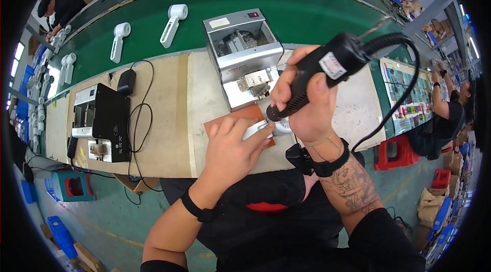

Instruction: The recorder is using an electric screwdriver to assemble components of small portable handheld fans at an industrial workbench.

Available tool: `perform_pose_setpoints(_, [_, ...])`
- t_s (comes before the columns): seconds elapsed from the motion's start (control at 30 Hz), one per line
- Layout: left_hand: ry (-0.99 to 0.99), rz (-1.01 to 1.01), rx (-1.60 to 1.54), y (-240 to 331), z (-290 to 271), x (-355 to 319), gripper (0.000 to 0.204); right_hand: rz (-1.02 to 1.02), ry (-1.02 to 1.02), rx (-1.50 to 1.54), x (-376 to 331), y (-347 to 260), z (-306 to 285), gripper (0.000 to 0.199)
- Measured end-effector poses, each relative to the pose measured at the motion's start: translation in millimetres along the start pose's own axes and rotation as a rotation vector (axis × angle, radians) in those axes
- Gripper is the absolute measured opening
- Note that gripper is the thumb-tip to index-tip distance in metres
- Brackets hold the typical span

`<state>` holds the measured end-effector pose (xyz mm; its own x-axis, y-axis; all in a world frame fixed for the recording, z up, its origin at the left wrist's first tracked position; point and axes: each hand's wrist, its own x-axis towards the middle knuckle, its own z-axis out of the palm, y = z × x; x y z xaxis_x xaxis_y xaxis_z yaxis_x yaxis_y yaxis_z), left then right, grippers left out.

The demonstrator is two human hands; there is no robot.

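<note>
My right hand point(315, 111) is wrapped round a black electric screwdriver point(343, 49) with a thick cable. The tool slants down to the left, its tip over a white handheld piece point(282, 128) with a rounded end. My left hand point(229, 145) is closed on that piece, thumb and fingers pressing it against a reddish-brown pad point(248, 112). My fingers and the screwdriver's nose cover much of the piece, so I cannot tell whether the tip touches it. Just beyond the pad stands a silver screw feeder point(243, 61) with loose screws in its tray.
Another screw feeder point(110, 123) and a black power adapter point(126, 82) with a trailing cord sit at left. White round-headed devices point(174, 25) lie on the green conveyor belt point(148, 14). A printed sheet point(406, 88) lies at right. Co-workers point(69, 6) are at far left and right.
</note>
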<state>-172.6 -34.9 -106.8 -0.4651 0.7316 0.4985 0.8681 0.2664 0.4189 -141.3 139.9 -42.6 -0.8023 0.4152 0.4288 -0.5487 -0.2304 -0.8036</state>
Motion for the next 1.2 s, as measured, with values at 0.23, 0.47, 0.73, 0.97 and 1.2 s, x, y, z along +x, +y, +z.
perform_pose_setpoints(0.23, [0.006, -0.102, -0.21, -2.9, -1.0, -0.8, 0.027, 0.034, -0.018, -0.051, -8.6, -21.5, 1.5, 0.072])
perform_pose_setpoints(0.47, [-0.022, -0.104, -0.172, -0.6, -4.1, -0.4, 0.019, 0.058, -0.048, 0.003, -23.1, -24.3, 12.6, 0.076])
perform_pose_setpoints(0.73, [0.031, -0.09, -0.177, -3.9, 0.8, -4.7, 0.014, 0.054, -0.049, -0.097, -27.4, -26.4, 21.9, 0.076])
perform_pose_setpoints(0.97, [0.07, -0.069, -0.199, -6.9, 2.1, -7.6, 0.029, 0.057, -0.043, -0.102, -29.3, -29.2, 30.4, 0.078])
perform_pose_setpoints(1.2, [0.069, -0.069, -0.215, -4.4, -0.4, -6.1, 0.014, 0.069, -0.058, -0.144, -33.0, -25.3, 29.3, 0.078])
